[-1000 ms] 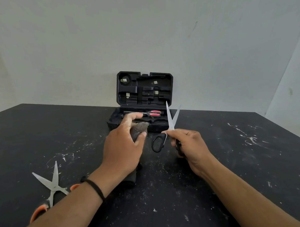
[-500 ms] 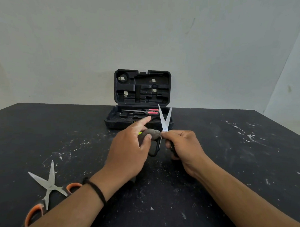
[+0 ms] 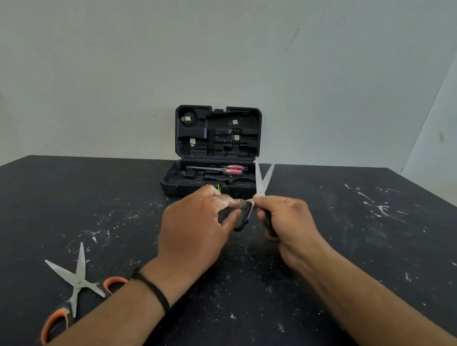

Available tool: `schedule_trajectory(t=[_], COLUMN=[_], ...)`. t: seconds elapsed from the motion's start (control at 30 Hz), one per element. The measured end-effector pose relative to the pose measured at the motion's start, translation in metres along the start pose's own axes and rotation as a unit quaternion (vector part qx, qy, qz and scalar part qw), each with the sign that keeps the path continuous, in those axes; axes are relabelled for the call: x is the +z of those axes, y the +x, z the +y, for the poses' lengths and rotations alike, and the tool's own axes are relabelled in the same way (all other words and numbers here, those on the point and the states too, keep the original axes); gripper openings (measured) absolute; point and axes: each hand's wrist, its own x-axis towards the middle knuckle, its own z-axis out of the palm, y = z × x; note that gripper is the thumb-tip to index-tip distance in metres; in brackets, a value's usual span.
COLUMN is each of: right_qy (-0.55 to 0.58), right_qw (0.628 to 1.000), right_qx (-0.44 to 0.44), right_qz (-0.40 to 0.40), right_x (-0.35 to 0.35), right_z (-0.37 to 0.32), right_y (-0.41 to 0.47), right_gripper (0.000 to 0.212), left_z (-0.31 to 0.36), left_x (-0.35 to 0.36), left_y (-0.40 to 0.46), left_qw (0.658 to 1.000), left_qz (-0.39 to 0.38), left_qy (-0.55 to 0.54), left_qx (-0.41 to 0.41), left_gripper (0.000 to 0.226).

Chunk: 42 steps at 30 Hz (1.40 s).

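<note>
Both hands meet at the centre of the frame, above the table (image 3: 354,246). My right hand (image 3: 288,222) is curled round the black handles of the scissors (image 3: 261,182), thumb and forefinger pinching just below the pivot. The blades point up, spread in a narrow V, in front of the right end of the case (image 3: 218,131). My left hand (image 3: 195,231) grips a dark block (image 3: 240,213), fingers curled over its top, and its end touches the scissors near the pivot — blur hides the exact contact. The case stands open behind, pink scissors (image 3: 222,170) in its lower half. Orange scissors (image 3: 75,279) lie spread at lower left, well apart from my hands.
</note>
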Motion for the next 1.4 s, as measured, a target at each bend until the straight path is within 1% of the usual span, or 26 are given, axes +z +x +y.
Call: schedule_trajectory(t=[0.13, 0.23, 0.3, 0.4, 0.47, 0.57, 0.67, 0.77, 0.93, 1.03, 1.1, 1.2, 1.3, 1.4], right_qy=[-0.053, -0.049, -0.07, -0.088, -0.085, -0.083, -0.101, -0.115, -0.132, -0.149, -0.156, -0.158, -0.16, -0.175], right_qw=[0.998, 0.996, 0.992, 0.989, 0.989, 0.99, 0.986, 0.98, 0.975, 0.97, 0.969, 0.97, 0.973, 0.974], right_qx=[-0.036, -0.067, -0.096, -0.12, -0.119, -0.115, -0.132, -0.159, -0.172, -0.181, -0.186, -0.176, -0.149, -0.127], right_qz=[0.009, 0.027, 0.033, 0.022, 0.011, -0.007, -0.026, -0.029, -0.045, -0.057, -0.055, -0.054, -0.067, -0.072], right_x=[-0.006, -0.01, -0.013, -0.01, -0.007, -0.005, -0.002, -0.001, 0.0, -0.001, -0.002, -0.004, -0.005, -0.007], right_z=[0.0, -0.003, -0.004, -0.002, -0.001, 0.0, -0.001, -0.002, -0.001, -0.002, -0.003, -0.004, -0.003, -0.002], right_y=[0.003, 0.007, 0.008, 0.006, 0.005, 0.004, 0.001, -0.002, -0.003, -0.002, -0.001, 0.001, 0.0, 0.001], right_gripper=[0.039, 0.041, 0.042, 0.044, 0.044, 0.046, 0.049, 0.048, 0.041, 0.039, 0.039, 0.039, 0.041, 0.04], left_z=[0.0, -0.001, -0.003, 0.0, 0.003, 0.003, 0.002, 0.002, 0.002, 0.001, 0.0, -0.001, 0.0, 0.004], left_x=[0.0, -0.001, 0.0, 0.0, 0.0, 0.0, -0.002, -0.004, -0.003, -0.003, -0.003, 0.0, 0.005, 0.001], left_y=[-0.004, -0.004, -0.005, -0.004, -0.004, -0.003, -0.001, 0.002, 0.001, 0.002, 0.002, 0.0, -0.001, 0.0], left_qw=[0.999, 0.998, 0.998, 0.998, 0.998, 0.997, 0.994, 0.991, 0.988, 0.987, 0.989, 0.995, 0.993, 0.978], left_qz=[-0.022, -0.018, -0.006, -0.001, -0.009, -0.021, -0.016, -0.005, -0.025, -0.019, -0.006, 0.002, 0.012, 0.075], left_qy=[0.022, 0.017, -0.002, -0.032, -0.025, 0.004, 0.012, 0.011, 0.012, 0.0, -0.016, -0.06, -0.118, -0.195], left_qx=[-0.037, -0.063, -0.066, -0.051, -0.048, -0.07, -0.103, -0.137, -0.153, -0.162, -0.148, -0.076, -0.021, -0.009], left_gripper=[0.02, 0.02, 0.018, 0.014, 0.014, 0.015, 0.014, 0.014, 0.018, 0.018, 0.018, 0.014, 0.009, 0.008])
